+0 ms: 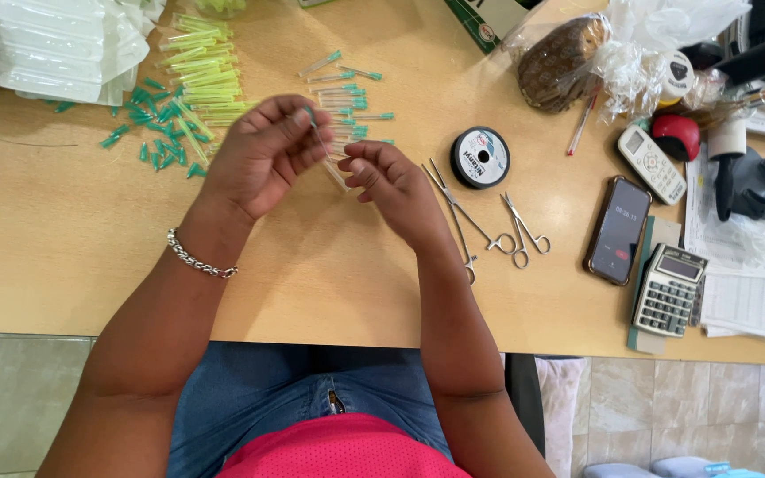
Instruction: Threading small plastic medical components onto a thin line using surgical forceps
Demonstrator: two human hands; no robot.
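My left hand [263, 155] pinches a thin needle with a green hub above the wooden table [64, 248]. My right hand [391, 181] grips a clear plastic sheath [335, 174] at the needle's lower end; the two hands nearly touch. A silver bracelet [198, 257] circles my left wrist. Just beyond my fingers lies a group of capped needles with green hubs [344, 93]. To the left is a heap of loose green hubs [154, 124] and a pile of yellow-green sheaths [201, 71].
A spool of thread [480, 157] and two metal forceps [489, 226] lie right of my hands. Further right are a phone [619, 230], a calculator [668, 289], a remote [652, 164] and papers [748, 292]. Clear plastic packs [59, 44] sit at the far left.
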